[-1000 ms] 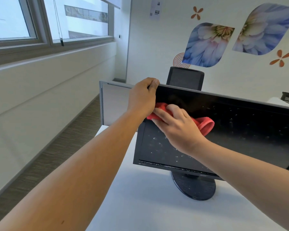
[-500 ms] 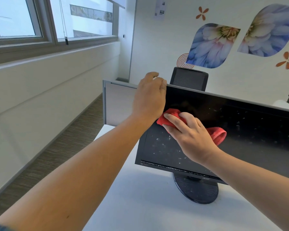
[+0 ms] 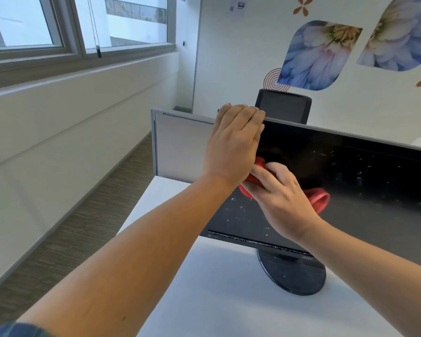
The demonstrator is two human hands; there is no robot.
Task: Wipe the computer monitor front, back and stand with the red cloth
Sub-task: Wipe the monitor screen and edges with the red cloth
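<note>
Head view: the red cloth [image 3: 317, 199] sits bunched on the monitor [image 3: 362, 190] screen's upper left, pressed by the nearly straight fingers of the right hand [image 3: 282, 198]. The left hand [image 3: 233, 147] hooks its fingers over the monitor's top edge, above a white surface [image 3: 216, 300].

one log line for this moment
step: wiping front; left hand: grips black flat monitor at top corner; right hand: presses red cloth on screen; white specks: lower screen
</note>
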